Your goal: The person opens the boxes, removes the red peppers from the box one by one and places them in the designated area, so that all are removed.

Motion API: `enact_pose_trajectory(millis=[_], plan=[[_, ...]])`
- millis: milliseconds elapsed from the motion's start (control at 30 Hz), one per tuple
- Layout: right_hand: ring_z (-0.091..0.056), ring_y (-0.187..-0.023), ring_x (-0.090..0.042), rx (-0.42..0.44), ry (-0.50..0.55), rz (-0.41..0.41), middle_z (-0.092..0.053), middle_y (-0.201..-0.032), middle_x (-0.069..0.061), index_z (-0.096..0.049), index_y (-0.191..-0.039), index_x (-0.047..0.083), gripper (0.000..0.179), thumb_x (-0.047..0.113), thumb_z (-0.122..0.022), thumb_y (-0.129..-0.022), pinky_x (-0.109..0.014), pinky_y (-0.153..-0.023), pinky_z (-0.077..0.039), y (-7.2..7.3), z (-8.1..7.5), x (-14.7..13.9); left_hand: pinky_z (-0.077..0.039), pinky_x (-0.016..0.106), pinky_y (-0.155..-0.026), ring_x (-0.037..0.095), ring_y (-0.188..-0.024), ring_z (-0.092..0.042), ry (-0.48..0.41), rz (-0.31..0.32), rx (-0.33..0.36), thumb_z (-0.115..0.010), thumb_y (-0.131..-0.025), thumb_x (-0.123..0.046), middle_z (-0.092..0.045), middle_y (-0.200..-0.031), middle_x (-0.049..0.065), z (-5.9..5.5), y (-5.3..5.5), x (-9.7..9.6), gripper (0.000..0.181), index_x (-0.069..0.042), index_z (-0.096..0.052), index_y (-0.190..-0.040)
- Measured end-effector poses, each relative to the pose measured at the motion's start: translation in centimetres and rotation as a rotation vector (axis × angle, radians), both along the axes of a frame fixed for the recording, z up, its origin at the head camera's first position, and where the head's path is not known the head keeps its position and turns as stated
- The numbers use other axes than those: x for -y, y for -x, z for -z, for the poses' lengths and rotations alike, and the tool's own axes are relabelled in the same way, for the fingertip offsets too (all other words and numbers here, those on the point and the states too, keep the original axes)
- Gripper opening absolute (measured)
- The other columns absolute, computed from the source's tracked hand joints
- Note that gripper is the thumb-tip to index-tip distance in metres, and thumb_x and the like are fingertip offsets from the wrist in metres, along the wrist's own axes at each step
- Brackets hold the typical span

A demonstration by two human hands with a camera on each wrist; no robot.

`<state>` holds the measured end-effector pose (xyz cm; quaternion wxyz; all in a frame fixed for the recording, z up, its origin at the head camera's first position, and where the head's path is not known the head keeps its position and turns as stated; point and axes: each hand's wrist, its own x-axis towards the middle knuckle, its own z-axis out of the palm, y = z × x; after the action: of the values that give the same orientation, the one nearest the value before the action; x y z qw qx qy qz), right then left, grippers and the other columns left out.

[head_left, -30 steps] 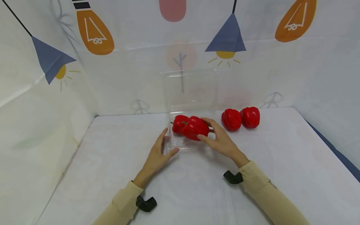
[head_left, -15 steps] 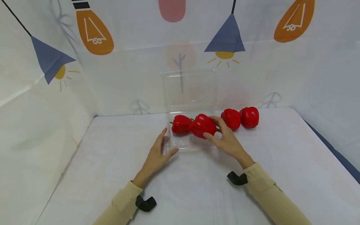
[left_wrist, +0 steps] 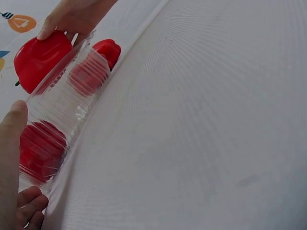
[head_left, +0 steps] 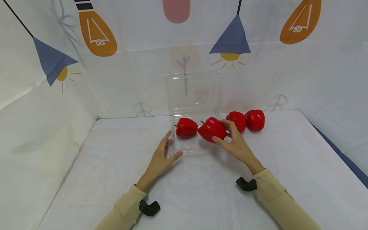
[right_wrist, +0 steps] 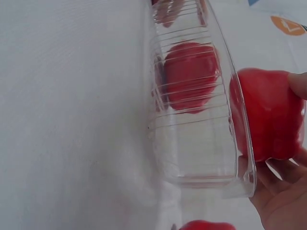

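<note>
Your right hand (head_left: 237, 145) has its fingers clamped on a red bell pepper (head_left: 212, 130), thumb on the near side and fingertips on the far side. That pepper is over the right part of the clear plastic box (head_left: 188, 147), its green stem tipped up and to the left. Your left hand (head_left: 160, 159) has thumb and fingers spread apart about the box's near left corner; you appear to be steadying it, though how firmly they touch I can't tell.

To handle this well, I'd support the pepper by its broad body, lower it level, and leave a gap to the second pepper (head_left: 186, 127), which lies on its side in the left of the box, stem leftward. Let your left hand brace the light plastic, and mind the near rim. The lid (head_left: 195, 89) stands raised behind.

Farther right, two more peppers (head_left: 255, 120) sit side by side on the desk (head_left: 115, 159). I see no brand or label on the box; the small dark mark (head_left: 288, 194) on your right sleeve (head_left: 276, 188) is too small to read.
</note>
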<state>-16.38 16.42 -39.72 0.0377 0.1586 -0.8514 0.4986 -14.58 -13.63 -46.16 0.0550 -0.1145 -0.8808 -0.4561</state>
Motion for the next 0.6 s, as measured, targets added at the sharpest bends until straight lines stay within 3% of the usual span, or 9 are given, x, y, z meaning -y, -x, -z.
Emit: enact_pose_trajectory(millis=[600], plan=[[-0.045,-0.123,-0.030,0.036,0.018,0.054,-0.044,-0.140,-0.009,-0.028,-0.140,0.016,0.071,0.030,-0.070,-0.085,-0.051,-0.088,-0.052,-0.7,0.0,-1.6,-0.037,0.047,-0.110,0.021,-0.130,-0.046,0.005,0.000,-0.001,-0.067,-0.079,-0.058,-0.049,-0.137,0.006,0.3,0.1,0.0,0.090,-0.042,-0.013,-0.149]])
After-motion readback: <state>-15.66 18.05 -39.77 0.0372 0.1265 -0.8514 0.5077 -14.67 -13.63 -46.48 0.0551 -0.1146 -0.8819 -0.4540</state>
